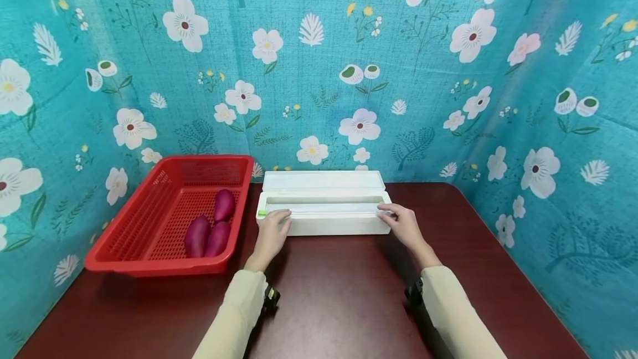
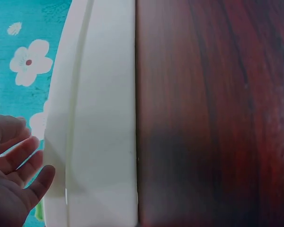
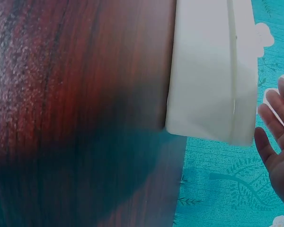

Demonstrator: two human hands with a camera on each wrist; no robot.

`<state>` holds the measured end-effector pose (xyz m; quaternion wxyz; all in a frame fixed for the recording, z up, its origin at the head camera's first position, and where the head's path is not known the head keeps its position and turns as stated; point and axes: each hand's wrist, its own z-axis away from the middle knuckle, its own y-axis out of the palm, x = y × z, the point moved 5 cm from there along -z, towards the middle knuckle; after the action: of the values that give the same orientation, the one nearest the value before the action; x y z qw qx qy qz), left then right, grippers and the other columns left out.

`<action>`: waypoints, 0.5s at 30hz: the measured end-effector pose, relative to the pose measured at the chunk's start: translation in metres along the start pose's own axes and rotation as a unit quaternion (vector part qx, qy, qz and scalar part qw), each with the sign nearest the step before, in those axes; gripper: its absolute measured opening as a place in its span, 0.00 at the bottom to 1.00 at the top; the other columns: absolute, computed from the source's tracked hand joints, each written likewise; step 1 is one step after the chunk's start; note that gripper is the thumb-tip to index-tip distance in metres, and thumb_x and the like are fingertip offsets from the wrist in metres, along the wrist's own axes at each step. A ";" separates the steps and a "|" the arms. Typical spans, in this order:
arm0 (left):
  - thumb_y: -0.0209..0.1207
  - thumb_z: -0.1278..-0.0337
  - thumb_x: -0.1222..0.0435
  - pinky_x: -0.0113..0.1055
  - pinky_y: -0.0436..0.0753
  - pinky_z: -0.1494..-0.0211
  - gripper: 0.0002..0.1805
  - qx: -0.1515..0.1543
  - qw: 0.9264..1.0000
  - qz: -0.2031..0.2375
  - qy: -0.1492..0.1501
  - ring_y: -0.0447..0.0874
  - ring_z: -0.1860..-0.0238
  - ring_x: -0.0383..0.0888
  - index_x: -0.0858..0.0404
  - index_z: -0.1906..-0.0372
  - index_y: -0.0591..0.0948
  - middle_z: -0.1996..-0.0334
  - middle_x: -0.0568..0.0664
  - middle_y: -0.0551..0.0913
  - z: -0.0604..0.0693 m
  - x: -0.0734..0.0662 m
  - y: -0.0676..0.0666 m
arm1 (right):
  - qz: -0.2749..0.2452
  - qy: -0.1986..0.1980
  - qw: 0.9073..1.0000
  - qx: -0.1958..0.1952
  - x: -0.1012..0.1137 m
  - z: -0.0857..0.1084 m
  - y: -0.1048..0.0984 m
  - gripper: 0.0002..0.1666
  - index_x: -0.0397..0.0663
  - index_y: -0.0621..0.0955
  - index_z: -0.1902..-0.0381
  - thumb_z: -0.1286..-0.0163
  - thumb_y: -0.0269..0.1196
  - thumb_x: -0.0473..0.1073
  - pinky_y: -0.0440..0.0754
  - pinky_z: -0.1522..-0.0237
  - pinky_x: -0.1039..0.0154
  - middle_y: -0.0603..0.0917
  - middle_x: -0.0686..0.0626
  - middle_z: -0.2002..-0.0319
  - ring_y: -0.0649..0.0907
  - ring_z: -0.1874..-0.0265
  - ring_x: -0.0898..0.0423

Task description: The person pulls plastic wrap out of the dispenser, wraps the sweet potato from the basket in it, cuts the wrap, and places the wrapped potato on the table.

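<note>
A long white box, which looks like a cling film dispenser, stands on the table with its lid raised at the back. A pale strip or roll lies along its opening, and a small green piece sits at its left end. My left hand is over the box's left part, thumb and fingers parted. At the right end, my right hand has its thumb and fingers apart around the front rim. In both wrist views the fingers are loosely bent; whether they touch clear film cannot be seen.
A red plastic basket stands left of the box, holding 3 purple sweet potato-like roots. Dark red-brown table lies in front of the box. Turquoise flowered cloth hangs close behind and along both sides.
</note>
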<state>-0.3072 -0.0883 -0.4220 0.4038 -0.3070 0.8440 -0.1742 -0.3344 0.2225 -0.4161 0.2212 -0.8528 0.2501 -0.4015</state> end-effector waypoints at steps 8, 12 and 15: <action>0.60 0.54 0.75 0.48 0.70 0.51 0.09 0.001 1.000 -0.008 -0.014 0.76 0.57 0.56 0.74 0.64 0.81 0.63 0.60 0.81 -0.004 0.006 0.001 | 0.023 0.020 0.999 0.035 -0.005 -0.001 0.007 0.11 0.31 0.82 0.63 0.47 0.64 0.29 0.79 0.65 0.54 0.81 0.38 0.65 0.80 0.62 0.45; 0.59 0.54 0.76 0.45 0.73 0.53 0.08 -0.007 0.999 -0.014 -0.029 0.76 0.58 0.55 0.73 0.65 0.82 0.64 0.59 0.81 -0.006 0.009 -0.002 | 0.047 0.027 0.997 0.060 -0.005 -0.007 0.009 0.11 0.31 0.81 0.62 0.45 0.63 0.30 0.78 0.63 0.52 0.81 0.38 0.64 0.79 0.61 0.44; 0.58 0.54 0.76 0.44 0.74 0.55 0.08 -0.016 0.999 -0.013 -0.034 0.76 0.58 0.56 0.74 0.65 0.82 0.64 0.60 0.81 -0.007 0.011 -0.003 | 0.057 0.041 0.995 0.078 -0.007 -0.010 0.010 0.11 0.31 0.81 0.61 0.44 0.62 0.30 0.77 0.63 0.51 0.81 0.37 0.63 0.79 0.61 0.44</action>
<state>-0.3171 -0.0976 -0.4223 0.4248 -0.3303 0.8285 -0.1552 -0.3488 0.2176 -0.4202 0.2988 -0.8004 0.2750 -0.4409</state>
